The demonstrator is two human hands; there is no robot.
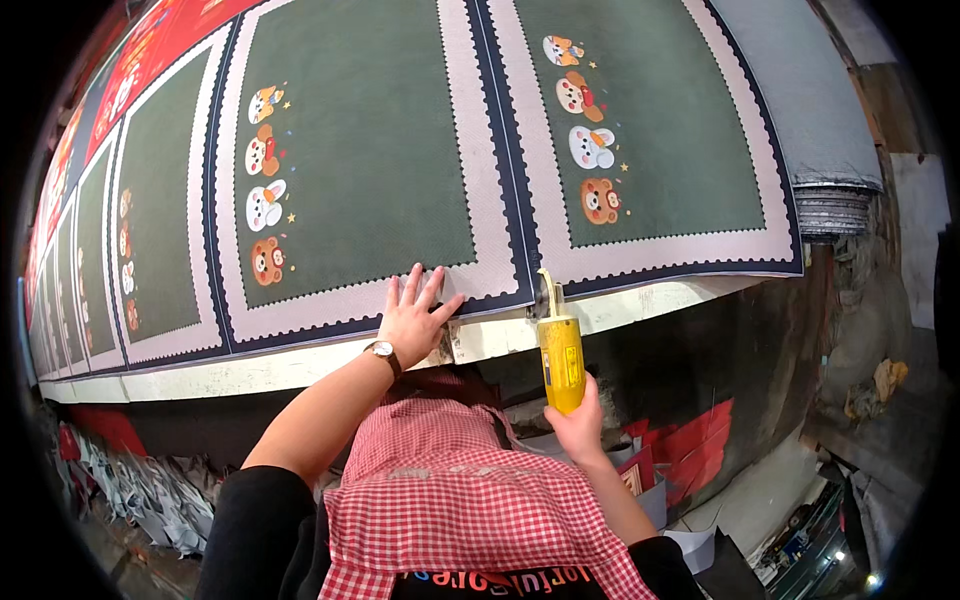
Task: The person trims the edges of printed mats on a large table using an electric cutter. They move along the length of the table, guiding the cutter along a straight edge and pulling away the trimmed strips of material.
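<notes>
Head; left hand spread on mat; right hand grips labelled yellow tool

A hand could pass over the flat sheet and along its seam, away from the near edge of the table. At that edge the left fingers, spread on the sheet, block the border; a narrow gap parts them from the cutter, which stands at the seam's near end, right fingers round it. The grey stack bounds the right side, the apron the near side
</notes>
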